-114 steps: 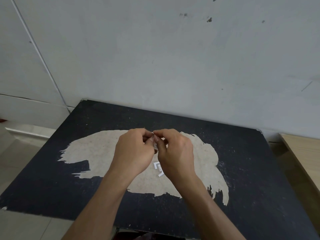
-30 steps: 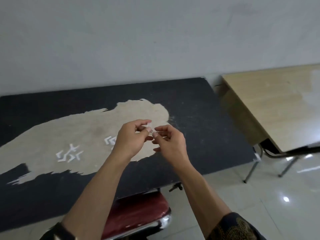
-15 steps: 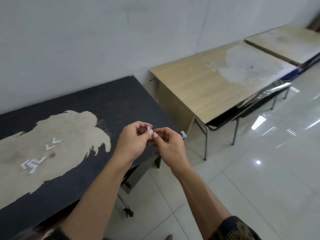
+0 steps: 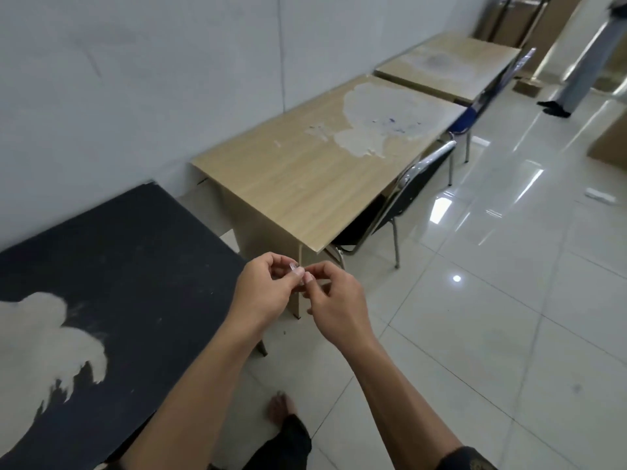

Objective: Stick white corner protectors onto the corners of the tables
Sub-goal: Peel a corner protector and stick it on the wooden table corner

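Pinching a small whitish corner protector (image 4: 293,265) between thumb and forefinger tips, the left hand (image 4: 263,293) and the right hand (image 4: 337,308) met in mid-air. They were just in front of the near corner of the light wood-grain laminate table (image 4: 298,184) and beside the right edge of the black-topped table with a worn pale patch (image 4: 129,266). Both hands were closed on the piece, and neither touched a table.

The work looked to be at the readying stage, probably freeing the adhesive side, with the sticking itself not yet done. The near corner of the wood-grain table appeared bare, so I judged it the likely next target. That table and the second pale, scuffed table (image 4: 451,69) further along the wall seemed left to do.

Much stayed uncertain. The fingertips covered most of the protector, so its shape and any backing could not be made out. The left hand and forearm hid the black-topped table's near right corner, and the frame cut off its left side. The remaining corners were too small to read, or masked by the black chair with chrome legs (image 4: 410,195).
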{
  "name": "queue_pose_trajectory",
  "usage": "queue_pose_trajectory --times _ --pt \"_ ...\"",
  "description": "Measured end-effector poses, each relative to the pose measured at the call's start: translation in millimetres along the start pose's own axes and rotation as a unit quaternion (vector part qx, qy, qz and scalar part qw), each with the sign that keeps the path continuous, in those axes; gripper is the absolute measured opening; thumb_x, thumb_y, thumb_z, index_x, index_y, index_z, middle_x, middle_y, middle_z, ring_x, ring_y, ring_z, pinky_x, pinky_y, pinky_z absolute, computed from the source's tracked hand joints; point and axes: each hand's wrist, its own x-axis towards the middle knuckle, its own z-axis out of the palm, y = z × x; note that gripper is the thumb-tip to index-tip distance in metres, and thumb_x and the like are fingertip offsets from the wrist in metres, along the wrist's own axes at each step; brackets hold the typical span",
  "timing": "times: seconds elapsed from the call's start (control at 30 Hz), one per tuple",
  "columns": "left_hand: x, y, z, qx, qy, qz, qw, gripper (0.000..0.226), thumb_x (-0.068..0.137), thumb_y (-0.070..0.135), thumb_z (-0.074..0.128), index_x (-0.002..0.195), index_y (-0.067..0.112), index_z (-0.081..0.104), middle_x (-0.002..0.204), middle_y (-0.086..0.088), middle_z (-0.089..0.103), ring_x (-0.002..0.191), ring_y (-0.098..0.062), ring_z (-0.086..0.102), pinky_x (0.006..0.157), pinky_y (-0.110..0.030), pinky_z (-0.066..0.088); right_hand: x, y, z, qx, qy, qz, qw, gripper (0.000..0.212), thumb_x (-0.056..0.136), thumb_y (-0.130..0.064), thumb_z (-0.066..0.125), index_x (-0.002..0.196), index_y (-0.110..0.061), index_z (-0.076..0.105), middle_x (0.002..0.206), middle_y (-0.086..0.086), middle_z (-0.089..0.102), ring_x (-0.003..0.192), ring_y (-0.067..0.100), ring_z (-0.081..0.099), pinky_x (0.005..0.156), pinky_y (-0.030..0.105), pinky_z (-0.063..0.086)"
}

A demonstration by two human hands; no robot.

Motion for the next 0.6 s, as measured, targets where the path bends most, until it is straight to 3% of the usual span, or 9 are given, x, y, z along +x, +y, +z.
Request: queue_pose_trajectory --times 0.17,0.33,0.5,0.6 --pt "59 17 42 0.013 -0.012 -0.003 1.000 0.010 0.089 0.020 0.075 0.092 0.013 0.068 0.083 -0.003 0.075 0.073 -0.010 0.074 0.082 -0.039 0.062 57 18 -24 -0.034 -0.003 0.001 0.999 0.019 0.101 -0.020 0.052 0.104 -0.021 0.070 0.090 -0.010 0.073 0.082 0.006 0.069 0.072 0.041 0.060" --pt "129 32 65 0.018 -0.004 -0.023 1.000 0.013 0.086 0.023 0.078 0.088 0.013 0.069 0.076 -0.001 0.075 0.068 -0.009 0.073 0.078 -0.037 0.062 122 22 -39 -0.083 -0.021 0.006 0.996 0.014 0.098 -0.026 0.059 0.108 -0.024 0.068 0.101 -0.011 0.074 0.083 0.003 0.068 0.079 0.031 0.057" --pt "179 41 78 0.021 -0.013 -0.044 0.999 0.017 0.087 0.026 0.077 0.084 0.011 0.070 0.074 0.000 0.076 0.065 -0.014 0.075 0.078 -0.040 0.061 173 24 -40 -0.067 0.007 0.029 0.997 0.012 0.098 -0.031 0.061 0.097 -0.022 0.068 0.088 -0.011 0.072 0.070 0.001 0.065 0.067 0.027 0.055" --pt "201 40 81 0.029 -0.010 -0.059 0.998 0.020 0.091 0.031 0.072 0.082 0.013 0.071 0.075 0.002 0.076 0.065 -0.012 0.074 0.080 -0.042 0.060 195 33 -38 -0.014 0.004 0.069 0.998 0.009 0.097 -0.032 0.062 0.093 -0.026 0.069 0.086 -0.010 0.071 0.080 0.007 0.069 0.071 0.039 0.060"
